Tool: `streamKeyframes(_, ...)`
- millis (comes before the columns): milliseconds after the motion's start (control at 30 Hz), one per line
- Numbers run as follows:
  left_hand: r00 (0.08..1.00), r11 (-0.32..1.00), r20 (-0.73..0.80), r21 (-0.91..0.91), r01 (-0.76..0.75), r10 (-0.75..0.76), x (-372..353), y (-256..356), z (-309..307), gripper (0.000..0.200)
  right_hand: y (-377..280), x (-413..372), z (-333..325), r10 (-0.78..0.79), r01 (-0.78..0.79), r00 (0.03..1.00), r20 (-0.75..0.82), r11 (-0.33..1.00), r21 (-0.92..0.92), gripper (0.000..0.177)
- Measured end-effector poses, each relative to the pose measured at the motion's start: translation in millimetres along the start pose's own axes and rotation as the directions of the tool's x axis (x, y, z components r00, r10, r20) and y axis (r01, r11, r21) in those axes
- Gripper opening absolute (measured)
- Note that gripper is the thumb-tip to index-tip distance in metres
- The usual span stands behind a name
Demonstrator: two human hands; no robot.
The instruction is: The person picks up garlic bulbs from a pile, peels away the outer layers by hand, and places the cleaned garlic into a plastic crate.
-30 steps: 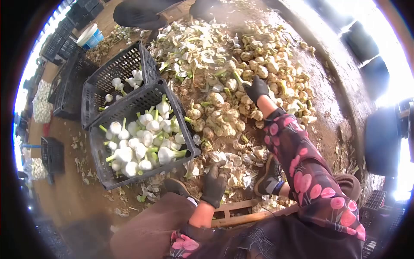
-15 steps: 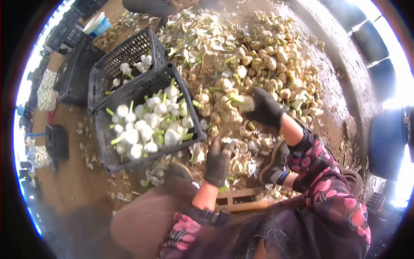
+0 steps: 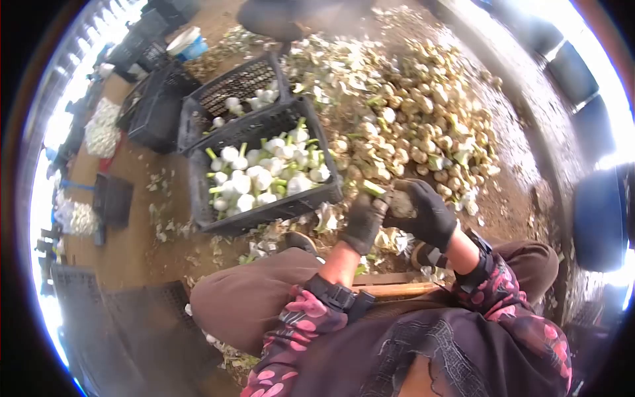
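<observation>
Together in front of me, both of my gloved hands are closed on one garlic bulb (image 3: pixel 401 204) with dirty outer skin and a short green stem pointing left. My right hand (image 3: pixel 426 210) wraps round it from the right. At the stem side, the fingers of my left hand (image 3: pixel 363 222) press against it and partly hide it. Left of my hands stands a black plastic crate (image 3: pixel 264 216) holding many clean white garlic bulbs (image 3: pixel 254 175). Beyond my hands lies a large heap of unpeeled garlic bulbs (image 3: pixel 430 122) with brownish skins.
A second black crate (image 3: pixel 228 92) with a few bulbs adjoins the first. Loose peelings (image 3: pixel 334 63) cover the floor. At far left are a white-and-blue bucket (image 3: pixel 188 44) and more crates (image 3: pixel 162 109). Blue containers (image 3: pixel 598 218) line the right. Someone's dark-clothed leg (image 3: pixel 268 16) shows at the top.
My right hand has brought the garlic bulb back from the heap towards me. My left hand has risen to meet it and now grips it too. The view has shifted left.
</observation>
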State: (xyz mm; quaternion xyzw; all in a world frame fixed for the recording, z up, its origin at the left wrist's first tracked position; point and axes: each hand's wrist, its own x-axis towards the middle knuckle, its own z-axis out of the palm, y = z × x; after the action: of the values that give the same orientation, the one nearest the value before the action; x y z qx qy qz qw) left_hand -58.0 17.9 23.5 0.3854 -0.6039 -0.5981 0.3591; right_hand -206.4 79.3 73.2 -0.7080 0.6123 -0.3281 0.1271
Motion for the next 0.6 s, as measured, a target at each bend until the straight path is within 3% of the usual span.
streamKeyframes(33,0.997,0.997,0.051,0.054,0.053,-0.056,-2,3,-4,0.029,-5,-2,-1,0.053,-0.053,0.999,0.003,0.989,0.141,0.062)
streamKeyframes(67,0.983,0.985,0.126,-0.085,0.147,-0.136,-4,6,-5,0.028,-10,-2,-4,0.033,-0.031,0.999,-0.009,0.986,0.164,0.061)
streamKeyframes(233,0.955,0.898,0.295,-0.414,0.149,-0.022,-9,-10,-9,0.024,-14,-7,-4,0.095,-0.098,0.995,0.037,0.990,0.099,0.064)
streamKeyframes(300,0.949,0.765,0.313,-0.602,0.228,-0.037,-10,-13,-5,0.028,-15,-9,-3,0.160,-0.156,0.987,-0.015,0.978,0.140,0.064)
streamKeyframes(333,0.929,0.669,0.370,-0.687,0.284,-0.014,-13,-9,-9,0.032,-8,-11,-2,0.333,-0.348,0.937,0.104,0.865,0.362,0.066)
streamKeyframes(367,0.927,0.669,0.375,-0.686,0.286,-0.012,-12,-9,-9,0.032,-6,-10,0,0.336,-0.348,0.937,0.099,0.865,0.362,0.066)
streamKeyframes(433,0.961,0.793,0.265,-0.600,0.102,0.078,-5,1,-3,0.031,-4,-9,-4,0.018,-0.018,0.997,-0.077,1.000,0.005,0.065)
streamKeyframes(467,0.968,0.795,0.244,-0.576,0.191,-0.056,-11,2,-2,0.028,-5,-12,-3,0.040,-0.041,0.997,-0.072,0.999,-0.012,0.064)
streamKeyframes(500,0.979,0.939,0.202,-0.333,0.082,-0.014,-11,12,-6,0.025,-15,-10,-7,0.037,-0.040,0.997,-0.062,0.998,-0.043,0.064)
streamKeyframes(567,0.993,0.972,0.118,-0.234,0.031,-0.004,0,-36,-4,0.023,-13,-14,-1,-0.077,0.056,0.991,-0.107,0.980,-0.190,0.065)
streamKeyframes(600,0.991,0.917,0.128,-0.391,0.076,-0.028,-2,-38,-3,0.023,-23,-15,-7,0.024,-0.031,0.995,-0.100,0.997,-0.070,0.063)
